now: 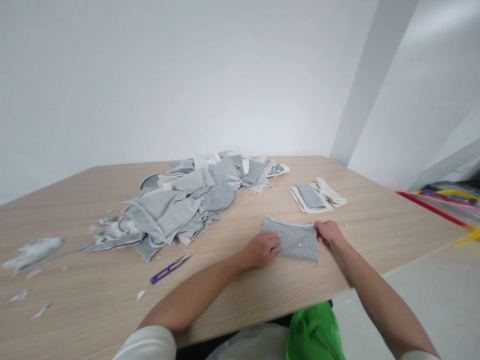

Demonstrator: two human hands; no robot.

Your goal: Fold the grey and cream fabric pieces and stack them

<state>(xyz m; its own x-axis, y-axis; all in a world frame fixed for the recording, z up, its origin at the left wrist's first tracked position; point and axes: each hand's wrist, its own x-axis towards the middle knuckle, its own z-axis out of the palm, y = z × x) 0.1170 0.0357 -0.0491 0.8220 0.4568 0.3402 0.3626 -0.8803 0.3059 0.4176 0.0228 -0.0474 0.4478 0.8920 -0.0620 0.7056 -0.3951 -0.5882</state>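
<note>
The cloth is grey, the snips purple-handled.

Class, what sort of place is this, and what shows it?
Probably a sewing or textile workroom: a heap of grey and white fabric pieces lies on a light wood-grain table, near slim purple-handled metal snips, with the left hand and right hand on a flat, rectangular grey cloth.

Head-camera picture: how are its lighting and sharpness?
Head view: glare brightens the white right-hand wall near the top; a soft shadow darkens the pale wood-grain table beside the right forearm; the grey rectangular cloth keeps readable edges, while the whitish scraps at far left look smeared.
</note>
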